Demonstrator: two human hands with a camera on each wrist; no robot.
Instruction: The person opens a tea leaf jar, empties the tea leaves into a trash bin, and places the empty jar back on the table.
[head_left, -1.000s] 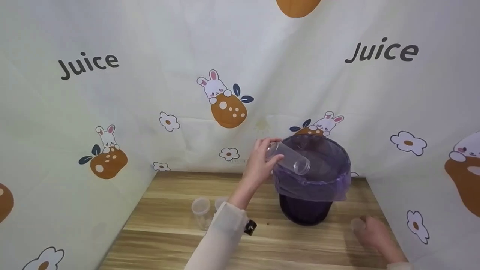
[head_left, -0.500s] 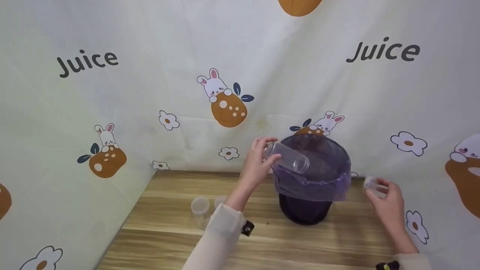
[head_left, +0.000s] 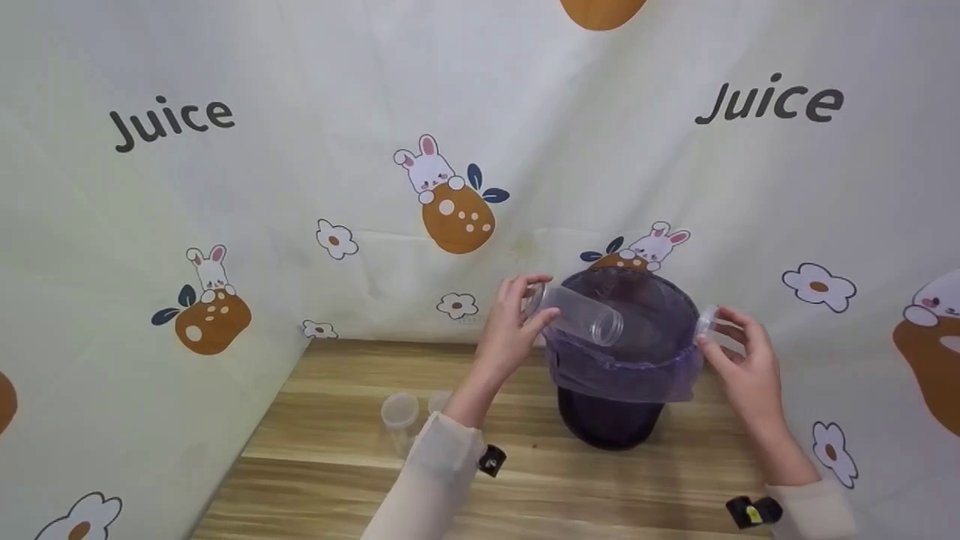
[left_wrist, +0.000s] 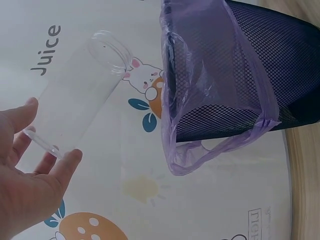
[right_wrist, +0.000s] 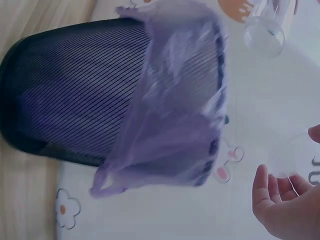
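Note:
My left hand grips a clear plastic jar by its base end. The jar is tilted, its open mouth angled down over a dark mesh waste bin lined with a purple bag. In the left wrist view, the see-through jar shows no contents. A clear round lid is pinched in my right hand, at the right side of the bin's rim. The right wrist view shows that lid faintly, with fingers at its edge.
Two clear jars stand on the wooden table at left: one lidded jar and another jar partly behind my left sleeve. A printed cloth encloses the table at the back and sides.
My right hand has risen from low on the right with the lid, then come left to the bin's rim. The left hand and its jar have stayed nearly still over the bin.

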